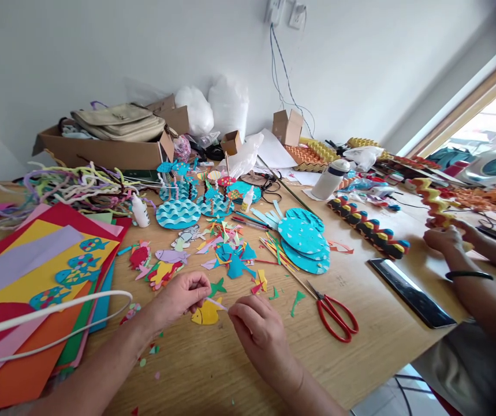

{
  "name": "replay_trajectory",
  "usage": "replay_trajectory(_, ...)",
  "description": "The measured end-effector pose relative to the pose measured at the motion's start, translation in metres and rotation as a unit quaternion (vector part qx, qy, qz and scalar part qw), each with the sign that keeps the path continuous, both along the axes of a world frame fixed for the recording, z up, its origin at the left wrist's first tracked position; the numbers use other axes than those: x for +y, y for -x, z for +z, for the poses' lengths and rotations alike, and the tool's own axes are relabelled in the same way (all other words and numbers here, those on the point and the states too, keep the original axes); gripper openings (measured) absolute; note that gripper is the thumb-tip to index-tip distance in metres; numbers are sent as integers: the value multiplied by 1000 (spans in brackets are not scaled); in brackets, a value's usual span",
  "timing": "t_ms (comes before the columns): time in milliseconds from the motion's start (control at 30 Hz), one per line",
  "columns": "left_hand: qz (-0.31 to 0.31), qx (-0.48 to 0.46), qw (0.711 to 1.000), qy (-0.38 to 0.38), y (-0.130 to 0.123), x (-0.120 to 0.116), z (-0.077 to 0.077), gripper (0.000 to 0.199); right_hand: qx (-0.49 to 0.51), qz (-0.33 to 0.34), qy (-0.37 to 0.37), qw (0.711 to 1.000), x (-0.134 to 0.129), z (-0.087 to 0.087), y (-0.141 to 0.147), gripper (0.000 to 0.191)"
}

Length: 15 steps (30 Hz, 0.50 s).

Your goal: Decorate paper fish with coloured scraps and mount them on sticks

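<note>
A thin pale lilac strip point(217, 304), which looks like paper, stretches between my two hands. My left hand point(187, 293) pinches one end of it with curled fingers. At the other end, my right hand point(261, 328) is closed on it, its fingertips partly hidden behind the knuckles. Just beneath the strip a yellow paper fish point(204, 314) lies flat on the wooden table point(187, 370). Beyond my left hand are a purple paper fish point(170, 256) and other cut-out fish in a loose pile. Red-handled scissors point(336, 316) rest to the right of my right hand.
Coloured paper sheets point(26, 352) are stacked at left, with a white cable point(100, 296) over them. Blue paper discs point(304, 242), paper scraps point(234, 257) and a glue bottle point(140, 211) lie ahead. At right are a tablet point(410, 292) and another person's hands point(444, 238).
</note>
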<state>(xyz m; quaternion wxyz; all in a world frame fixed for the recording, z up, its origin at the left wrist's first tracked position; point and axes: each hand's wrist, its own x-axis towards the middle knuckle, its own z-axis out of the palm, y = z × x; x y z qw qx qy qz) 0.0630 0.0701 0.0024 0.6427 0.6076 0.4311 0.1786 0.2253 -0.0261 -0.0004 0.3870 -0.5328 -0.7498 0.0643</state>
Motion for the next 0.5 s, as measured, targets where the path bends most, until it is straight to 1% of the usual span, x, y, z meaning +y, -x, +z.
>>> replay_trajectory(133,-20,0,999,-47,-4,4,-6,22,46,59,31,997,-3,1,-3,16)
replay_trajectory(233,-40,8,998,-53,-4,7,-8,18,54,104,48,992,-3,0,-3,17)
replay_trajectory(300,-60,14,997,-45,-3,10,-6,16,27,115,45,992,-3,-2,-4,16)
replay_trajectory(500,-126,35,991,-33,4,16,3,13,-79,109,25,991,-2,-12,-3,17)
